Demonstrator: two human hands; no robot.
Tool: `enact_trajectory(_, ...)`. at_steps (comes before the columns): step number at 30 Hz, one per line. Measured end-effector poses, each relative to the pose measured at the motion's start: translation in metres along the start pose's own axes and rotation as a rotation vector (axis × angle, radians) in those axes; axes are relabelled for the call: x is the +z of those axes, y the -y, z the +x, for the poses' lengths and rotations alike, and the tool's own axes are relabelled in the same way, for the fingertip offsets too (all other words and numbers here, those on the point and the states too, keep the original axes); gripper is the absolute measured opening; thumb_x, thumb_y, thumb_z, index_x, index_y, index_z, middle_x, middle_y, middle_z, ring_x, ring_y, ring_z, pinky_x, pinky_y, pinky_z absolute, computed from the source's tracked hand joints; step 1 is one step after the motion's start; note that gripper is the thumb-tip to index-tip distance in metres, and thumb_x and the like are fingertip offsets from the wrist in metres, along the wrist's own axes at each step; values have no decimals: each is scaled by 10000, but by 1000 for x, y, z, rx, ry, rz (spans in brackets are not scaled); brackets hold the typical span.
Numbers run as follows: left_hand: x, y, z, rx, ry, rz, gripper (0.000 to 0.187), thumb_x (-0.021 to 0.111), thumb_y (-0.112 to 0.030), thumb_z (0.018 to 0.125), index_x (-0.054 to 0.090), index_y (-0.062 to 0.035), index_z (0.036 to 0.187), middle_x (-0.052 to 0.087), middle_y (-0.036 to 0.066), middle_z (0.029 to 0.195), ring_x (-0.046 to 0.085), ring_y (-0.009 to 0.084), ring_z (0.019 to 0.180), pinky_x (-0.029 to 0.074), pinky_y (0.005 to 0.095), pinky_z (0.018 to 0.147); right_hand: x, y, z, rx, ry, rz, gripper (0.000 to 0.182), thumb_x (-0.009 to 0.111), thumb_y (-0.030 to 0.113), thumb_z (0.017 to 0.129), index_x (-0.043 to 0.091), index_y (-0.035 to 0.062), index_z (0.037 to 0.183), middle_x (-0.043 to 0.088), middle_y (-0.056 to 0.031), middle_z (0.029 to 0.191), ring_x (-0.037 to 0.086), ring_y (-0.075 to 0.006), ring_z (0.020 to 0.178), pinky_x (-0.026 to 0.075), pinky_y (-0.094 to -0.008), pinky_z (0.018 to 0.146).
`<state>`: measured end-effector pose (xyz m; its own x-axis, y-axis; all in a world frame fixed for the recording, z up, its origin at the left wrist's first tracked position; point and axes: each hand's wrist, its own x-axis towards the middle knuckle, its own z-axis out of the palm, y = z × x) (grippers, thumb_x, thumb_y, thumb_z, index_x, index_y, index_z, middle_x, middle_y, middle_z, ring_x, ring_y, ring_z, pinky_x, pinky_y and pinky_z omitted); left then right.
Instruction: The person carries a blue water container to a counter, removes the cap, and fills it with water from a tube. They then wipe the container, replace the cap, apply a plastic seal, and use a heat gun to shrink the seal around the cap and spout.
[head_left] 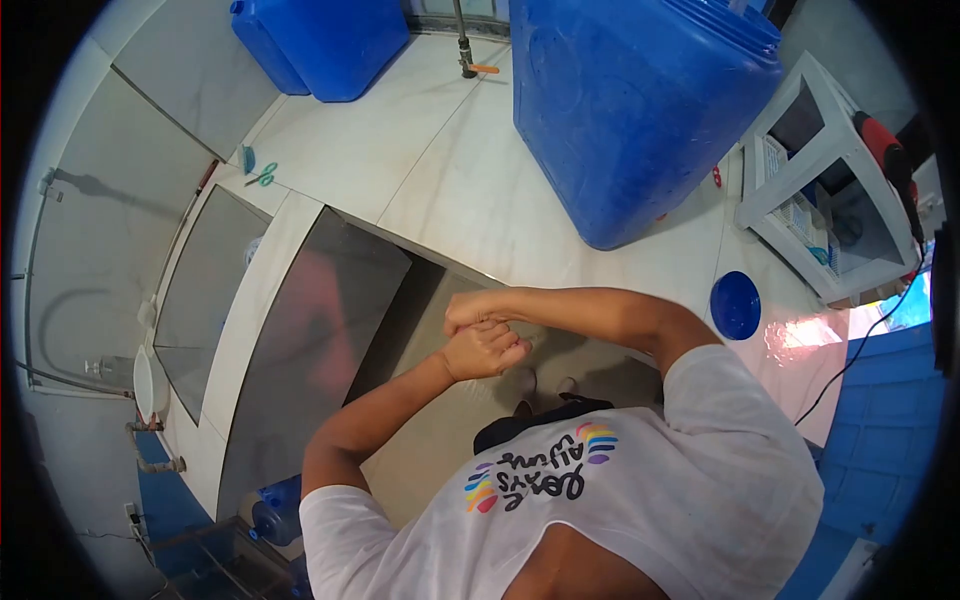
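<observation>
My left hand (487, 351) is closed in a fist in front of my body. Touching it on the far side is my right hand (468, 310), which is also closed, its wrist bent inward. Whatever the curled fingers may hold is hidden. Both hands are over the floor (420, 455), just off the edge of the white tiled counter (430, 190). Beyond my right forearm, a large blue jerrycan (630, 120) stands on that counter.
Another blue container (335, 45) stands at the back left, near a tap with an orange handle (484, 69). Green scissors (263, 175) lie by the sink basin (320, 330). A blue bowl (735, 305) and a white shelf rack (830, 165) are on the right.
</observation>
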<state>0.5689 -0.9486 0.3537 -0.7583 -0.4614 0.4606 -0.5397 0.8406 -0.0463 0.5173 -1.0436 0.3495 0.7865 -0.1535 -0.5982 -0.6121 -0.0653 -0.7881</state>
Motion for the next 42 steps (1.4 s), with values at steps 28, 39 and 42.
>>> enact_trajectory(28,43,1,158,-1080,-493,-281,185,474,-58,878,580,11,1013,620,134,894,595,258,808,460,319,748,-256,-349,-514,466,-1735,-555,229,682,225,739,708,110,936,591,-140,1066,524,-296,1069,415,-377,910)
enact_trajectory(39,90,-100,366,-765,-379,-737,187,564,-173,890,652,-37,984,574,40,830,517,112,702,382,219,573,-204,-278,-546,132,-1795,-745,122,650,197,782,696,98,727,549,-92,895,489,-287,910,393,-399,811)
enact_trajectory(42,86,-109,424,-878,-369,-1137,177,598,-184,878,643,-17,915,574,11,799,497,74,690,367,211,568,-139,-235,-538,-245,-1524,-634,156,644,214,795,690,90,712,536,-83,882,485,-282,868,404,-377,774)
